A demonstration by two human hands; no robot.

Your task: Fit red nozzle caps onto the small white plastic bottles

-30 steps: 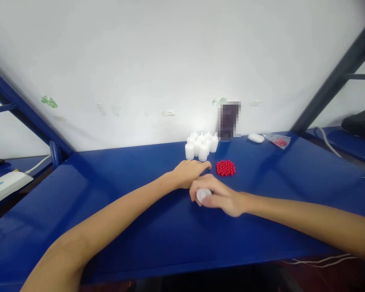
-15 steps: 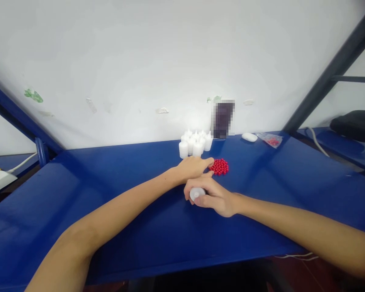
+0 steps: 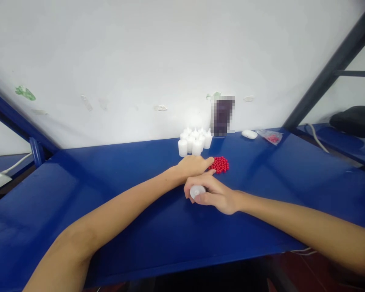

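Observation:
My right hand (image 3: 214,196) lies on the blue table (image 3: 109,190) with its fingers wrapped round a small white bottle (image 3: 197,190), whose round end shows toward me. My left hand (image 3: 193,167) rests just behind it, fingers together and reaching to the edge of a pile of small red beads (image 3: 220,164); whether it pinches a bead is hidden. A cluster of several white bottles (image 3: 193,142) stands behind the hands near the wall.
A blurred dark object (image 3: 222,116) leans on the white wall. A small white case (image 3: 249,134) and a clear bag of red beads (image 3: 270,137) lie at the back right. A dark metal post (image 3: 325,77) slants up on the right; a white cable (image 3: 16,163) at left.
My left hand has slid right until its fingertips touch the red beads. My right hand keeps hold of the white bottle. The view has shifted slightly.

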